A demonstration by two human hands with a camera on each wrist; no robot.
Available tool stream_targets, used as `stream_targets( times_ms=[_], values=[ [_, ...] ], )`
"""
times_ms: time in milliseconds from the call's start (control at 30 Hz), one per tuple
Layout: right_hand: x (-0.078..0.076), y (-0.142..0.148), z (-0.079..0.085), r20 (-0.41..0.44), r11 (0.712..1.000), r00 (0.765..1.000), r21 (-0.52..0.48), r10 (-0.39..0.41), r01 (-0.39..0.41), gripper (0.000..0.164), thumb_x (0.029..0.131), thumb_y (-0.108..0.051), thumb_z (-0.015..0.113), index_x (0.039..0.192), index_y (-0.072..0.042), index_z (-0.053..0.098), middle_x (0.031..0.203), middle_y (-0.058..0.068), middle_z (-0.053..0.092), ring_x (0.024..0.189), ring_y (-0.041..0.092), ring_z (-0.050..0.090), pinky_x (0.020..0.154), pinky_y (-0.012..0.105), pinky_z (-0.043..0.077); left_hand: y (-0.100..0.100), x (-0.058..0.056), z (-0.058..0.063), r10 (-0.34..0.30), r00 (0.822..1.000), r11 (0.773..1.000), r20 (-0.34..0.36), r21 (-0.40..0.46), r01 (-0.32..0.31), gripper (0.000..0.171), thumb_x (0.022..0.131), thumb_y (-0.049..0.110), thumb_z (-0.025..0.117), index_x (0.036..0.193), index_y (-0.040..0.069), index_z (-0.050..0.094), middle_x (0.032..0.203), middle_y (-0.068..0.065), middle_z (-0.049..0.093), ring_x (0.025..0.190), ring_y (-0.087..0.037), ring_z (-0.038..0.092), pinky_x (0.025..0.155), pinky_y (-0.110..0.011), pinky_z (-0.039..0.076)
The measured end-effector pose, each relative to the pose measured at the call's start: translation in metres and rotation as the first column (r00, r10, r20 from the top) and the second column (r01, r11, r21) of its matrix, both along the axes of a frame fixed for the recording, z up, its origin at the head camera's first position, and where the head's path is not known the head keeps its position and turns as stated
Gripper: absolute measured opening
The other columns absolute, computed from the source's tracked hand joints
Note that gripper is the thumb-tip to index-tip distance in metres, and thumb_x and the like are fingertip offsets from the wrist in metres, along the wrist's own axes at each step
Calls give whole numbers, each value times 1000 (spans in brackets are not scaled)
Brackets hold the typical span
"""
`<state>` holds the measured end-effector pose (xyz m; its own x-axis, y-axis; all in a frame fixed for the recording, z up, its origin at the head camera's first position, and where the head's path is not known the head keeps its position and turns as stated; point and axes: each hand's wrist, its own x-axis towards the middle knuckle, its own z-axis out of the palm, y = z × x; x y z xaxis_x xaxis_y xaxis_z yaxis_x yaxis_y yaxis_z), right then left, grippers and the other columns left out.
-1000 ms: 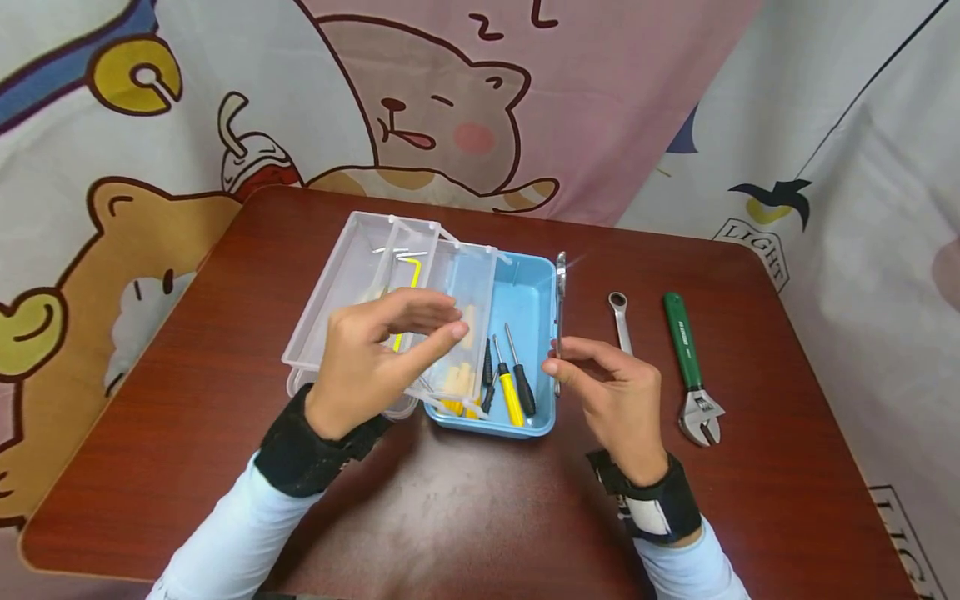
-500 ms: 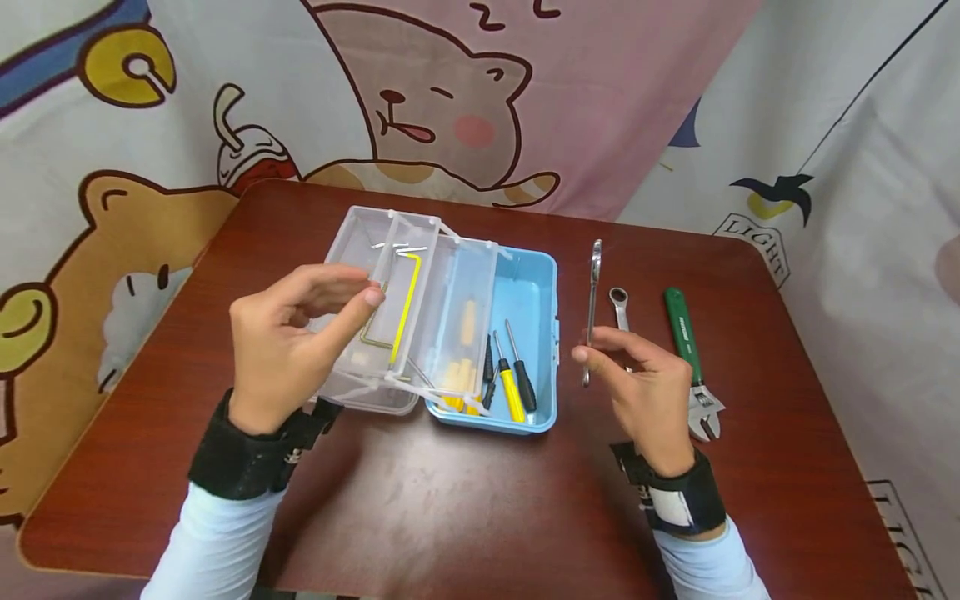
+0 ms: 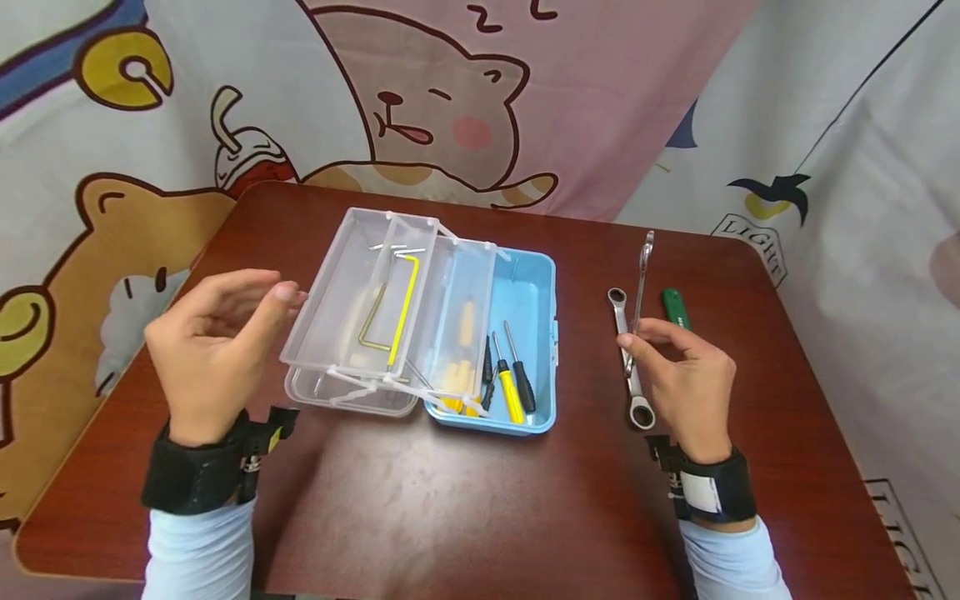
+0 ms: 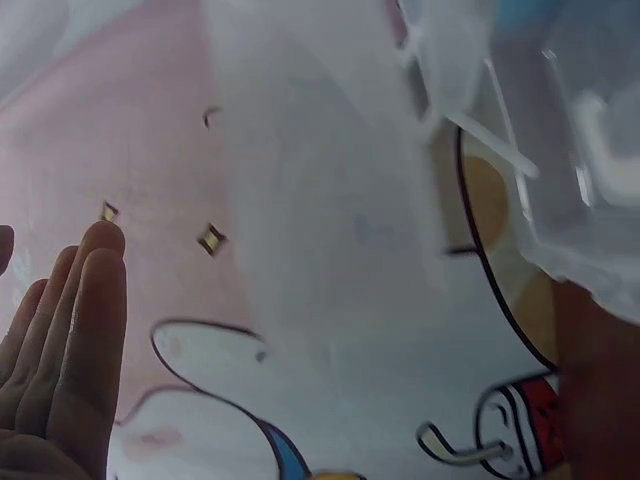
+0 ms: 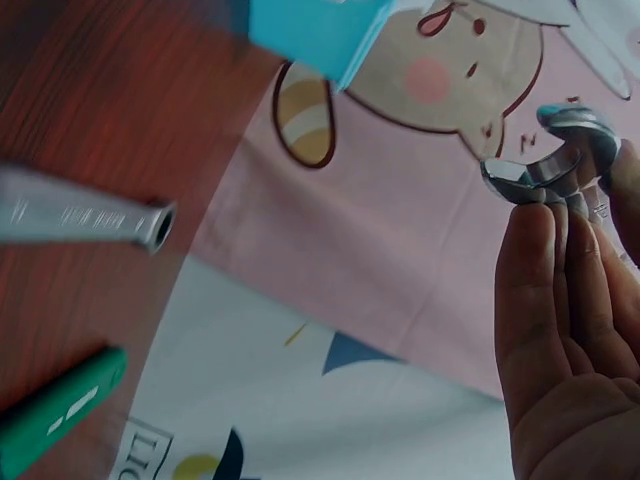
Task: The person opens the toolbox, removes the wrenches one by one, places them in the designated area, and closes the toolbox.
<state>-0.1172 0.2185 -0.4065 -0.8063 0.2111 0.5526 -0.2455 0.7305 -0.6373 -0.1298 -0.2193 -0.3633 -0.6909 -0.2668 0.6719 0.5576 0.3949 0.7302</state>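
My right hand point(image 3: 693, 383) pinches a slim chrome open-end wrench point(image 3: 642, 271) between thumb and fingers, holding it nearly upright above the table. Its open jaw end point(image 5: 575, 150) shows past the fingertips in the right wrist view. Just left of that hand lies a double ring wrench point(image 3: 641, 412), partly covered by the held one. Behind the hand, only the green handle point(image 3: 675, 307) of an adjustable wrench shows; its head is hidden. My left hand point(image 3: 210, 358) hangs in the air left of the toolbox, fingers relaxed, holding nothing.
A blue toolbox point(image 3: 553, 287) stands open mid-table, its clear trays point(image 3: 303, 333) folded out left. A yellow hex key point(image 3: 404, 312) and a brass one point(image 3: 365, 327) lie in a tray. A yellow screwdriver point(image 3: 511, 396) and a black one point(image 3: 523, 387) rest inside the box.
My right hand has carried the open-end wrench rightward from the toolbox's edge to over the ring wrench. My left hand has moved left, away from the trays.
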Motion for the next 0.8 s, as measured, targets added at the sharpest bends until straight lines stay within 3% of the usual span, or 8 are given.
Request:
stream_targets(
  times_ms=[267,467,700,800],
  values=[
    [-3,24,-2,-9,994,995,40,-99,99,27,83,-15,89,105,-4,82,88,12,78,53,-6,43,48,18,26,-18,-4,-12,-32,999,986,-35,165,37,21,88,-6,76,103,-20,71,90,-9,79,76,-11,76,70,-15,58],
    [-5,40,-1,6,983,983,15,-185,185,29,84,-20,88,108,-5,82,92,16,78,69,-14,56,55,13,36,-27,-5,-16,27,999,988,-22,152,-23,21,88,-2,76,102,-18,73,90,-12,79,75,-10,76,57,-12,53],
    [-6,62,-2,72,945,943,-22,-325,328,35,86,-32,86,112,-9,82,91,-2,76,73,-7,57,61,19,39,-26,-8,-17,-35,998,975,-44,218,43,22,87,-5,76,101,-22,70,88,-14,79,74,-13,77,54,-13,51],
    [-7,71,-2,128,922,915,-11,-382,386,38,86,-37,85,115,-12,81,96,1,78,75,-9,57,60,18,39,-25,-8,-18,-39,998,972,-44,229,48,23,87,-5,76,101,-22,70,88,-14,78,74,-13,77,52,-13,50]
  ],
)
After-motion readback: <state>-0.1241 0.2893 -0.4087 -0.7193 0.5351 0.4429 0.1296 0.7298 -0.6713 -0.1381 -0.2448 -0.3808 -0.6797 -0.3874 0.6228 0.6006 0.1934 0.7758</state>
